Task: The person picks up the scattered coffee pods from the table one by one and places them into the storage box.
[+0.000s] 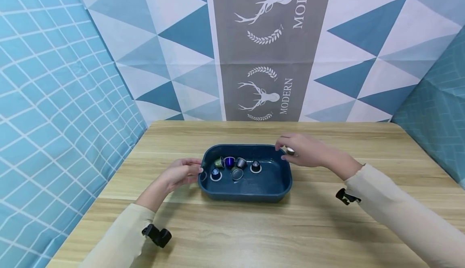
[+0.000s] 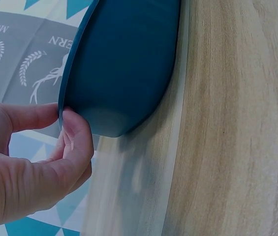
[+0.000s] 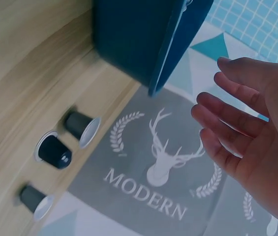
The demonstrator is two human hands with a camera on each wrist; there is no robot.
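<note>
Head view. Wood table (image 1: 236,231) under everything; triangle-and-deer wall cloth (image 1: 181,38) behind, blue grid cloth (image 1: 47,98) to the left. Left sleeve (image 1: 121,235) and right sleeve (image 1: 396,211) are cut off by the frame. A silvery bit (image 1: 290,151) shows by the right hand (image 1: 305,151), mostly covered; I can't make it out. Blue bin (image 1: 269,181) sits on the table between the hands. I count six capsules inside: green (image 1: 219,162), purple-blue (image 1: 229,162), grey (image 1: 241,162), black (image 1: 256,166), blue (image 1: 216,174), and one with its silver lid (image 1: 237,174) showing.

Left wrist. Table grain on the right, deer cloth on the left. Bin runs off the top; its outer wall hides the contents from me. Left hand (image 2: 40,167) has the rim nipped between thumb and fingertips.

Right wrist. Table at left, cloth beyond its edge. Bin cut by the top; inside mostly hidden. Three dark capsules (image 3: 81,129) stand on the table near the bin, two rim up, one rim down. Right hand's fingers are loosely spread, grip wide; contact with the bin I can't tell.
</note>
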